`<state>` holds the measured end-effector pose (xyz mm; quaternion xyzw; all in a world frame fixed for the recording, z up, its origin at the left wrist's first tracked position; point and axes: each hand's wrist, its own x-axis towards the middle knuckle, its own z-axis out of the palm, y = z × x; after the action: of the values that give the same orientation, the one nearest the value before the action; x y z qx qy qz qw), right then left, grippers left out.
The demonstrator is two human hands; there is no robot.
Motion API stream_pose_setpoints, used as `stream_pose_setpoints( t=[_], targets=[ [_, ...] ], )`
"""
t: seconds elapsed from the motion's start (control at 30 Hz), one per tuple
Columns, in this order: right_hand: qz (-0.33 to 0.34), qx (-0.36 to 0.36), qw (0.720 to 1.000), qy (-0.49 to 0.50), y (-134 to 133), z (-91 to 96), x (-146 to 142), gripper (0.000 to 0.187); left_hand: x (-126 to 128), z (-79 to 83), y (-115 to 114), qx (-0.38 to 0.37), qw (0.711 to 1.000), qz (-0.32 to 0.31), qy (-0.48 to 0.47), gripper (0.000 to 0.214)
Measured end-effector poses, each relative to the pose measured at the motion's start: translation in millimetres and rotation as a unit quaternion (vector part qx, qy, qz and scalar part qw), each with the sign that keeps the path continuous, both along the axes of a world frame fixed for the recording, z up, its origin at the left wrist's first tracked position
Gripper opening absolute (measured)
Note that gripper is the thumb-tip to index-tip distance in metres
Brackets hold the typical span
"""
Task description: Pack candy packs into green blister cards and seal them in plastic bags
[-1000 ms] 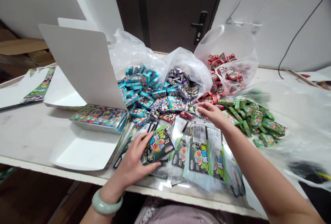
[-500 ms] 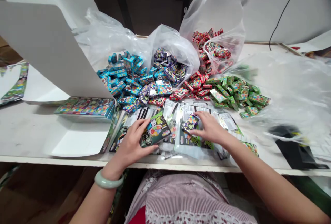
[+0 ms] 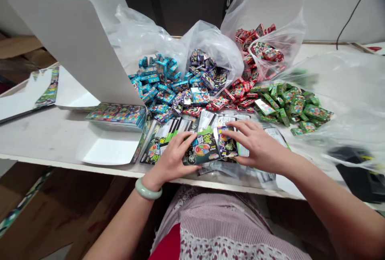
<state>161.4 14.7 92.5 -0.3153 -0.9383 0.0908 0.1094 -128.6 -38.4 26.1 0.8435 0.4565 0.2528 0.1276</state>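
Observation:
My left hand (image 3: 174, 156) grips a black and green printed pouch (image 3: 202, 148) between thumb and fingers, its printed face turned up. Against the pouch's right edge stands a small purple packet (image 3: 227, 143), held by my right hand (image 3: 255, 144) with the thumb below and the fingers above. Whether the packet sits inside the pouch or only touches it, I cannot tell. Beneath both hands lie several clear-backed pouches (image 3: 153, 150), overlapping one another. Behind them are heaps of small boxes: blue (image 3: 162, 77), purple (image 3: 200, 61), red (image 3: 240, 89) and green (image 3: 297, 103).
At left an open white carton (image 3: 108, 148) holds a row of colourful packets (image 3: 117, 113), its tall flap upright. Clear plastic bags (image 3: 210, 37) rise behind the heaps. Another plastic sheet (image 3: 355, 91) and a black object (image 3: 356, 172) lie at right. Cardboard (image 3: 69, 208) shows under the table.
The view has swung left, so the table appears further right. The purple packet has come closer to the pouch and turned upright at its right edge. My left hand still holds the pouch.

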Motion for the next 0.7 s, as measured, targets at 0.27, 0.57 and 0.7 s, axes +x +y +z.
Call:
stream_pose_setpoints(
  t=[0.27, 0.57, 0.7],
  targets=[
    [0.069, -0.09, 0.994, -0.002, 6.8, 0.3, -15.1, 0.069, 4.4, -4.3, -3.8, -0.032, 0.999, -0.024, -0.027, 0.095],
    [0.012, -0.12, 0.988, 0.099, 5.4, -23.3, -35.7, 0.042, -14.9, -7.6, -6.8, -0.013, 0.997, 0.069, -0.041, 0.093],
    [0.052, -0.188, 0.976, 0.099, 15.7, -21.5, -56.6, 0.043, -19.9, -9.6, -7.1, -0.015, 0.994, 0.086, -0.064, 0.093]
  ],
)
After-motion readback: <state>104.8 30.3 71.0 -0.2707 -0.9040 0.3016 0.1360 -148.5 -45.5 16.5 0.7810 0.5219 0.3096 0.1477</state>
